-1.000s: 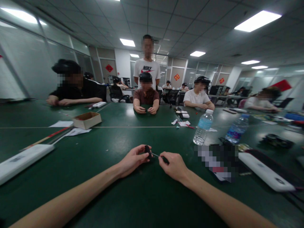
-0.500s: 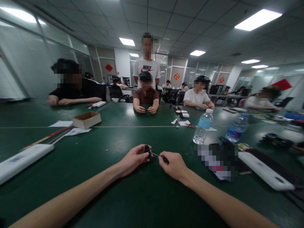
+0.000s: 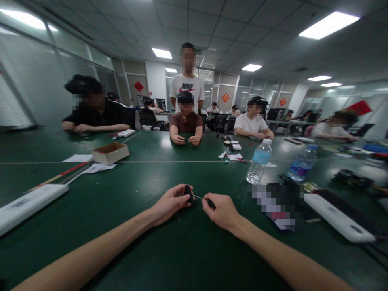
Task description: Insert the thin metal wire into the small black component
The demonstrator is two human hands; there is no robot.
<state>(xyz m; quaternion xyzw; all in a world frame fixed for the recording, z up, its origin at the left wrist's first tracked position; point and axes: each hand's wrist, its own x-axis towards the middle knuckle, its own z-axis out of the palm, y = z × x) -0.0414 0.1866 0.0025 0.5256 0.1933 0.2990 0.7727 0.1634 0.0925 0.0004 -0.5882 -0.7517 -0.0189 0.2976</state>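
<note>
Foreground: left hand (image 3: 169, 204) closed, fingers curled around a small black object (image 3: 188, 192), its exact form too small to make out. Right hand (image 3: 220, 210) closed on the black handle of a small screwdriver (image 3: 211, 203), whose thin metal shaft spans the narrow gap between the hands, its tip at the black object. Below the hands, a dark green table (image 3: 91, 250); contact between hands and surface cannot be told. Just right of the right hand, a flat object (image 3: 277, 206), pixelated and unreadable, beside a white oblong case (image 3: 336, 218). At left, a white oblong case (image 3: 27, 204), cut off by the frame edge.

Mid-table: two clear plastic water bottles (image 3: 259, 161) (image 3: 302, 163), labels illegible; an open cardboard box (image 3: 110, 153) beside loose paper (image 3: 98, 168).

Background: standing person in a white T-shirt (image 3: 188, 91) lettered NIKE above a red swoosh; seated person in brown (image 3: 186, 125), hands together at the table edge. Glass partitions, ceiling lights, red diamond-shaped wall signs (image 3: 225, 97), their markings unclear; farther people too small to make out
</note>
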